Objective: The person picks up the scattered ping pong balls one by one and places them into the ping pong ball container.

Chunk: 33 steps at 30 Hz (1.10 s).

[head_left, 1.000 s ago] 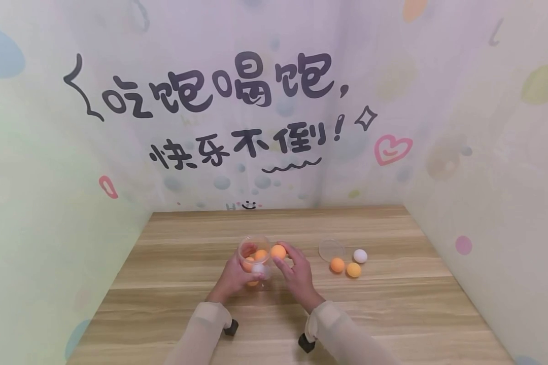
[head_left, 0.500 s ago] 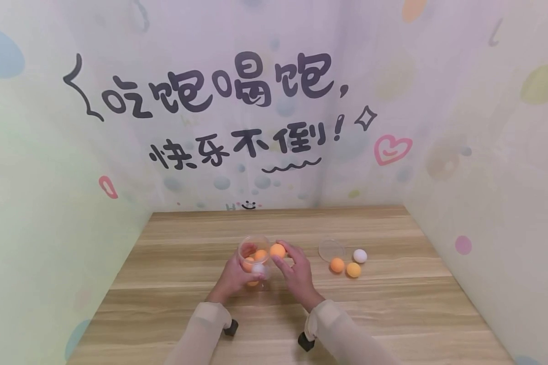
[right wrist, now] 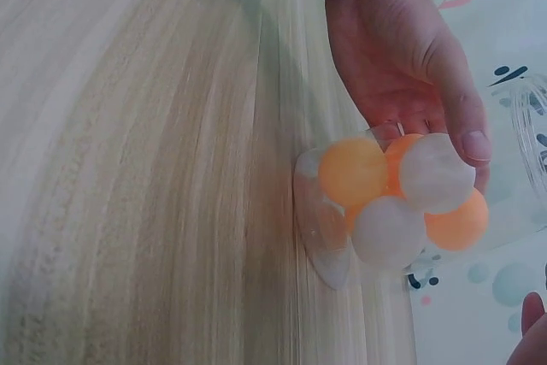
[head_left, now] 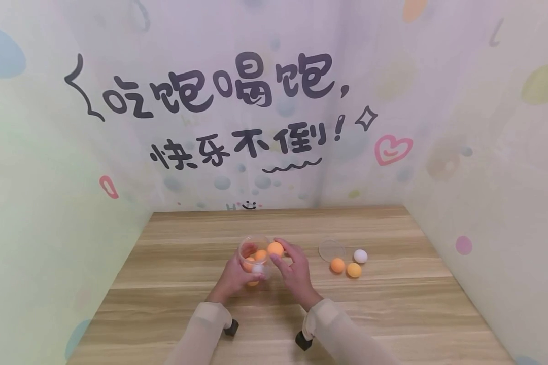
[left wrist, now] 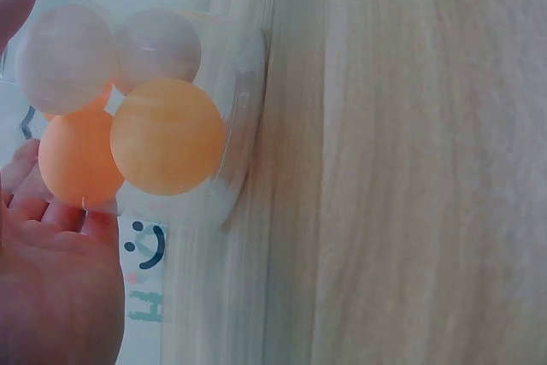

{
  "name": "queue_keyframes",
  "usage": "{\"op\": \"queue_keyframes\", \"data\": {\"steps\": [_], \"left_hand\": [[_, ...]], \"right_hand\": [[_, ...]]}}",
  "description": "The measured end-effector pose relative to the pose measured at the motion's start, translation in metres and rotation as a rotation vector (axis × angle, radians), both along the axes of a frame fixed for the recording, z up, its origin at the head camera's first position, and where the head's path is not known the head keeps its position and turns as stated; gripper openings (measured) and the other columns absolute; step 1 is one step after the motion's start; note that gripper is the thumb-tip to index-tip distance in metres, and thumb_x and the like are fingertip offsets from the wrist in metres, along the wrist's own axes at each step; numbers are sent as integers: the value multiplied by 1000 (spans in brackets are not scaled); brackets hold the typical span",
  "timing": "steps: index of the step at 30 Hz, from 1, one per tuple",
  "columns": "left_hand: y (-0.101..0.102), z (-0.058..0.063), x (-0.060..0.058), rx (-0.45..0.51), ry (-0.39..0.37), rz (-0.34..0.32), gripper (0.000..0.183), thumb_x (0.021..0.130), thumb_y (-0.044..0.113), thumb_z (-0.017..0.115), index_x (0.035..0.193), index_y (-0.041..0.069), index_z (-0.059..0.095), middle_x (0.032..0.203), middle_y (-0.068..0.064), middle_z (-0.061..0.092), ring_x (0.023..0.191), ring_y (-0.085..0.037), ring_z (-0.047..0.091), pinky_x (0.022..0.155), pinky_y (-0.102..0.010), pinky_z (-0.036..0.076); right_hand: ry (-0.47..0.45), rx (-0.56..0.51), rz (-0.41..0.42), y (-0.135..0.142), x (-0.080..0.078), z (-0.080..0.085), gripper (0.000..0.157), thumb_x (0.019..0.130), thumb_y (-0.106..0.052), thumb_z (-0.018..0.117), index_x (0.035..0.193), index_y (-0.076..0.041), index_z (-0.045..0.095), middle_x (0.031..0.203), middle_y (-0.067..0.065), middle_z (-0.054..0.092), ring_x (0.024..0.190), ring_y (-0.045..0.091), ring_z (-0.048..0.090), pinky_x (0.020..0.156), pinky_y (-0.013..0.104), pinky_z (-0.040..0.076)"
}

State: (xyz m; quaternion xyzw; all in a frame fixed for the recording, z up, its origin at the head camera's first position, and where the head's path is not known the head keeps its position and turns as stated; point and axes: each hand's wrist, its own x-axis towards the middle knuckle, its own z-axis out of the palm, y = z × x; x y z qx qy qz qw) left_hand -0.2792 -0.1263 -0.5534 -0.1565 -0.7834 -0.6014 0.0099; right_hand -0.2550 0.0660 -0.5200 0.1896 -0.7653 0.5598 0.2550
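Observation:
A clear plastic jar (left wrist: 246,104) stands on the table with several orange and white ping-pong balls inside. My left hand (head_left: 234,275) grips it from the left, fingers round the far side and thumb in front. Through the wall in the left wrist view show an orange ball (left wrist: 167,136) and a white ball (left wrist: 67,57). At the right of the open rim, my right hand (head_left: 298,270) pinches another orange ping-pong ball (head_left: 275,249) between thumb and fingers; it overlaps the rim in the head view. Only fingertips (right wrist: 532,331) of that hand show in the right wrist view.
To the right on the wooden table (head_left: 392,314) lies a round clear lid (head_left: 332,249). Beside it are an orange ball (head_left: 337,265), a lighter orange ball (head_left: 353,270) and a white ball (head_left: 360,256). Printed walls (head_left: 274,187) enclose the table's back and sides.
My right hand has shifted slightly left with the orange ping-pong ball, bringing it up to the jar's rim. The left hand and the jar stay where they were.

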Motion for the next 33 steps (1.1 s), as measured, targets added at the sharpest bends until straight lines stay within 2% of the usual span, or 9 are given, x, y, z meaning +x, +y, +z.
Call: {"op": "queue_keyframes", "data": {"steps": [6,11,15,17,21,25,28,33], "left_hand": [[0,0,0,7,14,0,84,67,1,88,139,6,44,139,-13,52,130,-31,46,106,-47,38],[0,1,0,19,8,4,85,66,2,89,139,5,45,139,-13,52,130,-32,45,107,-49,36],[0,2,0,-4,-9,11,84,67,5,89,138,9,46,140,-10,51,131,-28,45,107,-46,37],[0,6,3,-1,-13,11,83,67,4,89,138,8,45,140,-11,51,131,-29,45,107,-46,37],[0,8,4,-2,-18,12,83,68,6,89,138,8,45,140,-12,50,131,-31,44,106,-47,38],[0,4,2,-16,-14,20,83,68,9,89,138,10,45,140,-12,50,131,-31,45,105,-48,39],[0,4,3,-21,-18,25,83,68,9,89,138,11,45,140,-11,51,130,-30,46,105,-47,40],[0,5,3,-28,-37,25,83,70,11,88,139,13,44,142,-10,50,131,-30,46,104,-46,41]], "right_hand": [[-46,-33,37,-2,0,4,39,88,-13,72,125,-6,64,119,5,67,106,25,58,85,57,50],[-70,-62,64,-5,-3,4,40,88,-12,72,126,-3,62,122,9,65,110,29,58,87,60,48],[-76,-60,62,-6,-4,4,42,87,-9,73,127,-3,61,123,13,64,111,31,57,88,58,48],[-81,-50,60,-6,-4,5,43,87,-11,73,127,-4,61,124,10,64,112,27,57,89,53,49],[-105,-30,57,-7,-4,9,42,89,-16,72,128,-6,61,125,5,63,112,22,57,89,46,50],[-122,-50,76,-10,5,24,41,90,-8,69,128,1,59,125,14,62,108,30,57,86,51,51],[-140,-61,96,-11,14,39,40,90,-5,68,128,4,57,123,19,62,106,33,58,85,50,51],[-198,-55,101,-12,19,49,40,91,-8,68,129,1,58,125,17,61,106,31,57,87,47,50]]}}
